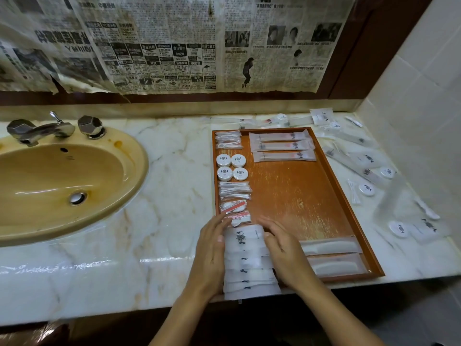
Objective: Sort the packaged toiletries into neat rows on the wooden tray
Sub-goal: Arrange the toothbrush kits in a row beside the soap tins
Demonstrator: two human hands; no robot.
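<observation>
Head view: you are bracketing the sachet stack [248, 263] at the wooden tray's [299, 196] near-left corner, left hand [212, 248] and right hand [284, 248] fingers straight, pressing its sides.

round tubs [232, 167] on tray: 4 | long sachets [283, 146]: 3 | comb packets [333, 255]: 2
</observation>
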